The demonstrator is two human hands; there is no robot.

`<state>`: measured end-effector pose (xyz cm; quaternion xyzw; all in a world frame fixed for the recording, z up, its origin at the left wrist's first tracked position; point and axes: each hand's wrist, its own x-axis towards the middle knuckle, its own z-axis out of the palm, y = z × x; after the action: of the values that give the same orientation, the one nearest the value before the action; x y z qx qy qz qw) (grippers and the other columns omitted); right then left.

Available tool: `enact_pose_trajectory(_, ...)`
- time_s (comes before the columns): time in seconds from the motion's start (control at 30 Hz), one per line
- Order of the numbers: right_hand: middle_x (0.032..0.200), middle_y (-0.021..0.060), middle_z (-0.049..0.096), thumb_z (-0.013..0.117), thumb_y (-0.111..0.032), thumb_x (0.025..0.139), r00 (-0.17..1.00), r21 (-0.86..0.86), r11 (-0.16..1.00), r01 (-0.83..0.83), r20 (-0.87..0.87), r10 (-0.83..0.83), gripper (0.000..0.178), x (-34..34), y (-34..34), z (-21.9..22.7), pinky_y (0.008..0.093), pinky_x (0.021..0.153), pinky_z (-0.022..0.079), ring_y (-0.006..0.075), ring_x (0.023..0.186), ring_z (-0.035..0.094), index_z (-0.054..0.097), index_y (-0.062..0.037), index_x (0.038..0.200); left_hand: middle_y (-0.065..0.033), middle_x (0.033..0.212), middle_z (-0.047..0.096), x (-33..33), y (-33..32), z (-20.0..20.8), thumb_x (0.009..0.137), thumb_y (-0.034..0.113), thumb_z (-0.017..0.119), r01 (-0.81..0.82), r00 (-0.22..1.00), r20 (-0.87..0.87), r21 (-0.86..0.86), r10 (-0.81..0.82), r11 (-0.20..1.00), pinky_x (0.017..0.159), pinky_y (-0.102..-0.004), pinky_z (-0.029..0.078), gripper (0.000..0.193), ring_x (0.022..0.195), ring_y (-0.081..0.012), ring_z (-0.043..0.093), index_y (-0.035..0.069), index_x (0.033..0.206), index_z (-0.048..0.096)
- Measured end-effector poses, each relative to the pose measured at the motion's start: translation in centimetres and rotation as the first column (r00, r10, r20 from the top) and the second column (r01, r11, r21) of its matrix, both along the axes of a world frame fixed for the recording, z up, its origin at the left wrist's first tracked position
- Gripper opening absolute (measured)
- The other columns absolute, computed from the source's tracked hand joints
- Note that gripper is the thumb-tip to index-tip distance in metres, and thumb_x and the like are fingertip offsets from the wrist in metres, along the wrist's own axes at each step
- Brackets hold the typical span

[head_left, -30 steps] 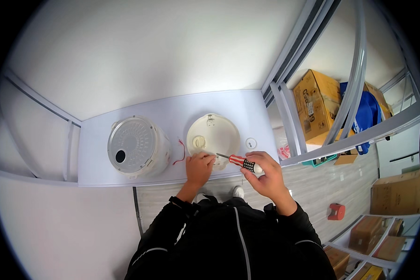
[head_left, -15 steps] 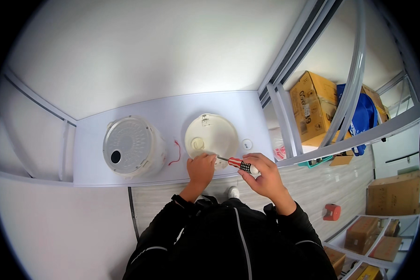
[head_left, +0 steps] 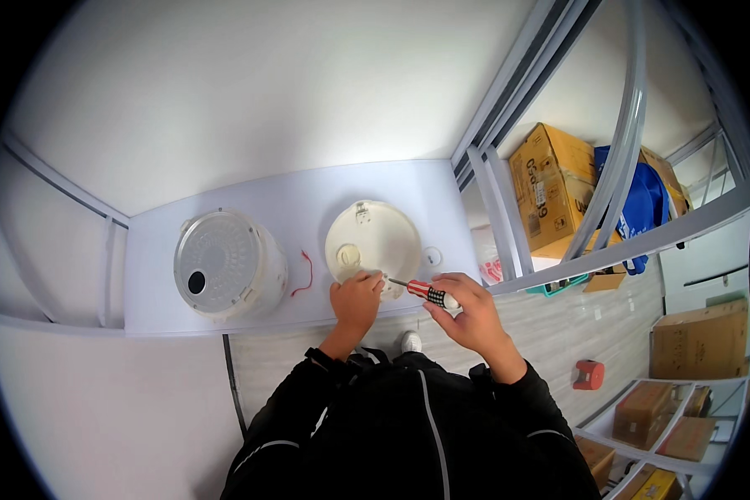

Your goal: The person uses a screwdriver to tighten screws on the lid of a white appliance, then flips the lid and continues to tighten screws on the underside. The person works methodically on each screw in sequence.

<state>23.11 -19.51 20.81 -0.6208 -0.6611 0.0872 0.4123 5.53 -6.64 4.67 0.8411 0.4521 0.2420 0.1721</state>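
Observation:
My right hand [head_left: 467,315] grips the handle of a screwdriver [head_left: 426,292] with a red, white and black pattern. The shaft points left, its tip close to the fingertips of my left hand [head_left: 356,303]. Those fingers are pinched together at the near side of a round white plastic shell [head_left: 392,242]; what they hold, if anything, is hidden. Inside the shell lie a cream round piece [head_left: 348,254] and, by its far rim, a small metal fitting [head_left: 362,214]. A small white ring [head_left: 432,256] rests just right of the shell.
A white drum-shaped appliance body [head_left: 262,271] with a grey patterned top stands on the left of the pale bench [head_left: 300,196]. Between it and the shell lies a red wire [head_left: 311,271]. Right of the bench are a metal frame [head_left: 508,217], cardboard boxes [head_left: 550,192] and a red stool [head_left: 589,375].
The bench and its objects sit slightly farther left in the picture. Both hands and the screwdriver keep nearly the same pose at the near side of the shell.

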Motion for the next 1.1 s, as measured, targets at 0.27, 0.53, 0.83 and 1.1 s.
enact_pose_trajectory(0.27,0.117,0.0152,0.073,0.086,-0.009,0.085,0.998,-0.053,0.997,-0.056,0.024,0.058,0.037,-0.7,1.3,-0.6,0.0425,0.086,0.061,0.0374,0.102,0.073,0.071,-0.0065,0.120,0.0005,0.097,0.078,0.2,-0.3,-0.2,0.091,0.027,0.075,-0.017,0.995,0.098,-0.106,0.027,0.994,0.076,-0.0432,0.043,0.021,0.083,-0.0243,0.073,0.018,0.108,0.085)
enact_pose_trajectory(0.53,0.119,0.0145,0.073,0.085,-0.010,0.086,0.996,-0.099,0.993,-0.061,0.055,0.066,0.035,-1.1,2.1,-1.5,0.0436,0.088,0.060,0.0373,0.104,0.072,0.072,-0.0067,0.119,-0.0001,0.098,0.079,0.3,-0.4,-0.1,0.090,0.026,0.075,-0.038,0.993,0.103,-0.148,0.053,0.988,0.076,-0.0429,0.044,0.021,0.084,-0.0243,0.074,0.017,0.107,0.085)
enact_pose_trajectory(0.83,0.118,0.0149,0.073,0.086,-0.011,0.086,0.994,-0.094,0.995,-0.046,0.096,0.055,0.036,-1.0,2.4,-2.0,0.0442,0.089,0.061,0.0382,0.105,0.072,0.071,-0.0073,0.118,-0.0010,0.094,0.080,0.4,-0.5,-0.4,0.090,0.028,0.076,-0.046,0.992,0.108,-0.115,0.059,0.992,0.075,-0.0432,0.045,0.020,0.081,-0.0253,0.074,0.018,0.104,0.085)
enact_pose_trajectory(1.1,0.126,0.0147,0.065,0.081,-0.001,0.084,0.981,-0.239,0.961,-0.138,0.101,0.166,0.044,-1.2,2.7,0.1,0.0432,0.086,0.057,0.0364,0.099,0.066,0.068,-0.0082,0.126,-0.0010,0.093,0.080,0.8,-0.5,0.1,0.091,0.027,0.074,-0.049,0.996,0.064,-0.128,0.058,0.991,0.074,-0.0444,0.046,0.018,0.081,-0.0257,0.074,0.020,0.102,0.085)
